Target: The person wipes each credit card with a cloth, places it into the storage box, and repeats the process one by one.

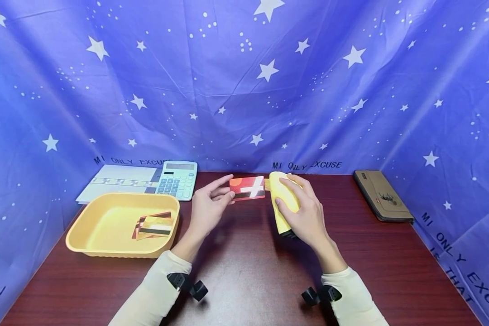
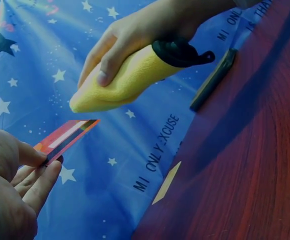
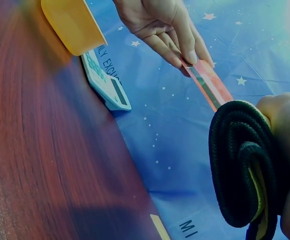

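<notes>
My left hand (image 1: 212, 203) pinches a red bank card (image 1: 247, 188) with a dark stripe by its left edge, thumb against fingers, above the table. My right hand (image 1: 305, 210) grips a folded yellow cloth (image 1: 283, 199), whose black side shows in rolled layers (image 3: 240, 165) in the right wrist view. The cloth is just right of the card; in the left wrist view a small gap parts them. A gold card (image 2: 167, 182) lies on the table near its far edge, partly hidden behind the cloth in the head view.
A yellow plastic basin (image 1: 106, 251) stands at the left, with several cards (image 1: 156, 226) inside. Behind it lie a light blue calculator (image 1: 177, 181) and a white box or folder (image 1: 122, 174). A brown zipped wallet (image 1: 383, 195) lies at the back right. Starry blue fabric (image 1: 228, 81) hangs around the table.
</notes>
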Available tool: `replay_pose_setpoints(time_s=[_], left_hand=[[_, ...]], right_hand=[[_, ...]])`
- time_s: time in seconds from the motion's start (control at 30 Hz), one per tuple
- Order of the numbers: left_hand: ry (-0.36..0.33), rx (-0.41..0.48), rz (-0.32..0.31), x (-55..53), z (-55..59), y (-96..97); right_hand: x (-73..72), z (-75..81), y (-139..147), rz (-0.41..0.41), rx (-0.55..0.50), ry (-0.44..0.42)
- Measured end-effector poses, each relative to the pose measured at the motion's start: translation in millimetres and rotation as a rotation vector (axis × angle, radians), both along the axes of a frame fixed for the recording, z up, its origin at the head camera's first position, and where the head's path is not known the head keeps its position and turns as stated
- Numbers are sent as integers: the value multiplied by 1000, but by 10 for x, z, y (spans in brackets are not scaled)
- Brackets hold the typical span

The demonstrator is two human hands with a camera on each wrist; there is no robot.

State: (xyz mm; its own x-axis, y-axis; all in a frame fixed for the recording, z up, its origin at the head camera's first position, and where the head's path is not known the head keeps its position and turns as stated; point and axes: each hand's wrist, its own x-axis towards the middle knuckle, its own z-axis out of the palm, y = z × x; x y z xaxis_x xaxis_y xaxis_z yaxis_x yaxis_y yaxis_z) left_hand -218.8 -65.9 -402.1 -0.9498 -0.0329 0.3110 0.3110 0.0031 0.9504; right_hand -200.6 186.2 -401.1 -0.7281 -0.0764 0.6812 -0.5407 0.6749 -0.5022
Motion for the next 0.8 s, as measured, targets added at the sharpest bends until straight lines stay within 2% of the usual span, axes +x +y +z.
replay_pose_setpoints(time_s=[0.43, 0.6, 0.8], left_hand=[[-11, -17, -25, 40, -17, 74], [-43, 55, -79, 53, -13, 92], [-96, 142, -154, 73, -2, 110]], right_hand=[[19, -41, -78, 22, 33, 45], [16, -60, -110, 32, 61, 71], [38, -78, -175, 64, 58, 58]])
